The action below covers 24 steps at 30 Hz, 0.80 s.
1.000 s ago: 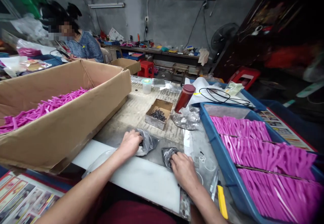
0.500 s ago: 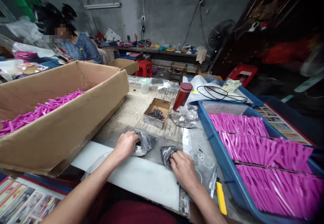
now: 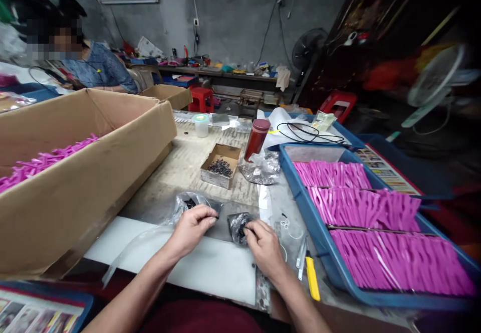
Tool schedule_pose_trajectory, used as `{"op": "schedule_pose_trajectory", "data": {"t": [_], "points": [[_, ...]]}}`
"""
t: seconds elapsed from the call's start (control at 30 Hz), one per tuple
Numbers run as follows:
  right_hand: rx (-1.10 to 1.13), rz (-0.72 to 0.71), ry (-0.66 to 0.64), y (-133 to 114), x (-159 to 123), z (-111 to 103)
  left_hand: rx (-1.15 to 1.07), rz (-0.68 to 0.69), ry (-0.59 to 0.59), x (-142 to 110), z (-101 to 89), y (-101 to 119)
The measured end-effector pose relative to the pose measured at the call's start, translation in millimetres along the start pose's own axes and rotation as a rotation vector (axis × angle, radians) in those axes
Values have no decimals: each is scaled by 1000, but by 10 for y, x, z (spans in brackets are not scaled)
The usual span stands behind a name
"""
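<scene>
My left hand (image 3: 193, 225) is closed in a pinch over the dark mat, with a tiny black piece (image 3: 217, 216) just showing at its fingertips. Behind its knuckles lies an open clear plastic bag (image 3: 184, 202) with black pieces inside. My right hand (image 3: 265, 245) is closed too, thumb and forefinger together at the mouth of a small dark plastic bag (image 3: 236, 225); what they pinch there is hidden. Beyond both hands stands a small cardboard box (image 3: 216, 177) of little dark parts. A white sheet (image 3: 214, 268) covers the near table edge.
At left stands a big cardboard box (image 3: 124, 167) of magenta pieces. A blue tray (image 3: 319, 258) holds rows of magenta pieces at right. A yellow-handled knife (image 3: 311, 278), white cord (image 3: 291, 228) and red bottle (image 3: 256, 140) are nearby. A co-worker (image 3: 99, 67) sits back left.
My left hand has come out of the clear bag and moved right, now pinching a tiny black piece. The right hand stays at the dark bag. The view has turned right.
</scene>
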State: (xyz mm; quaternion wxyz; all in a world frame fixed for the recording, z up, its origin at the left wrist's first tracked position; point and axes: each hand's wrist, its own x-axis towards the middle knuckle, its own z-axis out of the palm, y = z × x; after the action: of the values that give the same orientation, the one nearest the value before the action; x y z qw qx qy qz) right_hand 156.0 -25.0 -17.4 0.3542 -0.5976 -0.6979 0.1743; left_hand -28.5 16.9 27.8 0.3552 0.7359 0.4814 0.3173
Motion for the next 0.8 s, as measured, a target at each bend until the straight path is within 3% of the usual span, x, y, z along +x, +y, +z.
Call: {"op": "schedule_pose_trajectory", "data": {"t": [0.43,0.6,0.8], "points": [[765,348,85,-59,-43,-32,-346,-131,-56,5,481,104],[837,398,113,-68,-36,-12,-450,-166,-61,9,560,113],[723,386,134,-38,-15,17,-499,-177,-59,7,582,83]]}}
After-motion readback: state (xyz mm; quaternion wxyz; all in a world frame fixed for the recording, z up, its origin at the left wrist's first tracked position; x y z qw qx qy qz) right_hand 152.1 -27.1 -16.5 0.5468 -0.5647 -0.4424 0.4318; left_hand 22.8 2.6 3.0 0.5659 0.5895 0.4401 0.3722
